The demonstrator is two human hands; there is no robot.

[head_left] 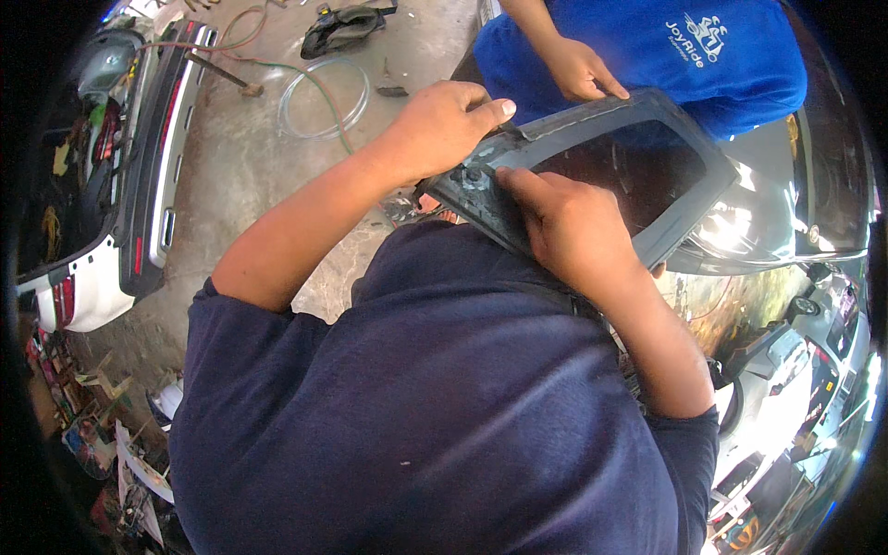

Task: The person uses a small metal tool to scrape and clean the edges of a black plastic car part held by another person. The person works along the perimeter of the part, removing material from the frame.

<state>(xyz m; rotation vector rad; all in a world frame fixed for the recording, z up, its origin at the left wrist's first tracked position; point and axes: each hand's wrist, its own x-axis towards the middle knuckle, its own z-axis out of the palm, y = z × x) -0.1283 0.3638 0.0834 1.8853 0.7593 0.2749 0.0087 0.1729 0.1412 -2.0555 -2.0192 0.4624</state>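
Observation:
A car quarter window point(638, 171), dark glass in a wide grey-black frame, is tilted in front of my body. My left hand point(439, 129) is closed at its left end, thumb stretched out along the top edge and the other fingers curled down. My right hand point(578, 227) lies over the lower frame, fingers bent and pressed together near the left corner; whatever is between them is hidden. Scuffed grey patches and a dark round stud show on that corner. Across from me, a co-worker's hand point(583, 69) touches the upper edge of the frame with a fingertip.
A co-worker in a blue shirt point(638, 55) stands opposite, beside a grey car point(758, 199). On the concrete floor point(240, 166) lie a coiled clear hose point(287, 109), a hammer point(248, 89) and a black bag point(342, 30). A removed bumper point(171, 139) stands left; scattered parts lie lower left.

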